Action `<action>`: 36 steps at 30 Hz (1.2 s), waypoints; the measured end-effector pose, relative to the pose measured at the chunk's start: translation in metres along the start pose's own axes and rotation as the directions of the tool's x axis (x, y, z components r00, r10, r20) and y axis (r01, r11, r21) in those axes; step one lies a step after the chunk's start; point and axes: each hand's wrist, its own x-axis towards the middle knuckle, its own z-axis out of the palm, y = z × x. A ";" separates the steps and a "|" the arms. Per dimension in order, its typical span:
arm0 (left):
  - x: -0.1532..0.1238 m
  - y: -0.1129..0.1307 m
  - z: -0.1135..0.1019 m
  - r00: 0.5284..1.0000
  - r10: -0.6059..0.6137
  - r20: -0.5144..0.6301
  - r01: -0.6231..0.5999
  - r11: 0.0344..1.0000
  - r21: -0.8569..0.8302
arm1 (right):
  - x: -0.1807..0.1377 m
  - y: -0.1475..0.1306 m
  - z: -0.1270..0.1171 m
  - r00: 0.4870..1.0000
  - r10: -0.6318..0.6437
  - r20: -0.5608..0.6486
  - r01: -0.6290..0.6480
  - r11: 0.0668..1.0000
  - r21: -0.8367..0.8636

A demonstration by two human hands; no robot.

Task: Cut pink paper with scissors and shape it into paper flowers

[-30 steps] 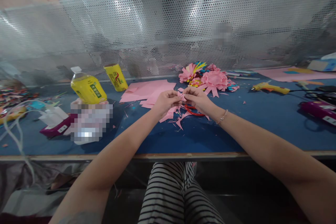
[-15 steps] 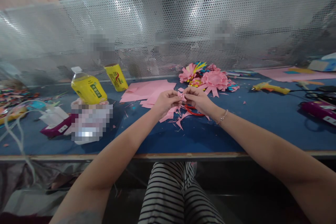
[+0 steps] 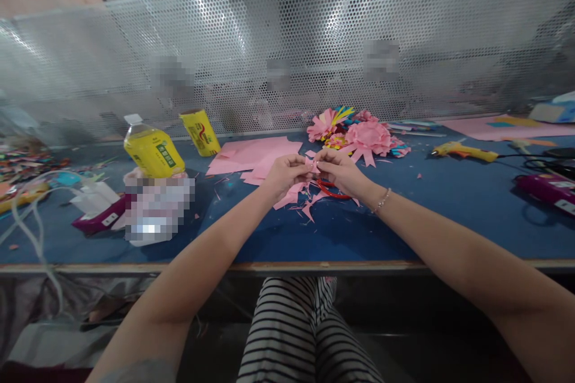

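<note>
A small piece of pink paper (image 3: 311, 163) is pinched between my two hands above the table. My left hand (image 3: 290, 175) is closed on its left side, fingertips pressed together. On the other side my right hand (image 3: 339, 170) grips it with thumb and fingers. Under the hands lie the red handles (image 3: 333, 190) of what look like scissors, mostly hidden, among pink paper scraps (image 3: 308, 210). Behind my left hand are pink paper sheets (image 3: 258, 154). Pink paper flowers (image 3: 367, 136) with yellow and blue strips sit beyond my right hand.
A bottle of yellow liquid (image 3: 153, 146) and a yellow packet (image 3: 200, 133) stand at the left. A yellow glue gun (image 3: 465, 151) with a cord lies at the right near a purple box (image 3: 545, 190). A perforated metal panel (image 3: 251, 42) closes the back.
My hands stay in nearly the same place, with the pink paper shifting slightly between the fingertips. The view has moved a little; nothing else visibly differs.
</note>
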 end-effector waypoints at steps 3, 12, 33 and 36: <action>0.000 0.000 0.000 1.000 -0.002 0.004 0.002 1.000 0.003 | 0.000 -0.001 0.001 1.000 -0.004 -0.001 0.004 1.000 -0.002; -0.001 0.000 0.000 1.000 -0.010 0.013 0.010 1.000 -0.026 | -0.001 -0.002 0.003 1.000 0.002 -0.022 -0.001 1.000 0.001; 0.003 0.002 -0.003 0.998 -0.057 -0.034 0.046 0.966 -0.253 | 0.001 -0.010 -0.008 0.777 -0.540 0.325 0.516 0.250 -0.819; 0.003 0.001 -0.003 0.999 -0.029 -0.022 0.023 0.970 -0.240 | 0.001 -0.009 -0.008 0.780 -0.534 0.325 0.518 0.263 -0.814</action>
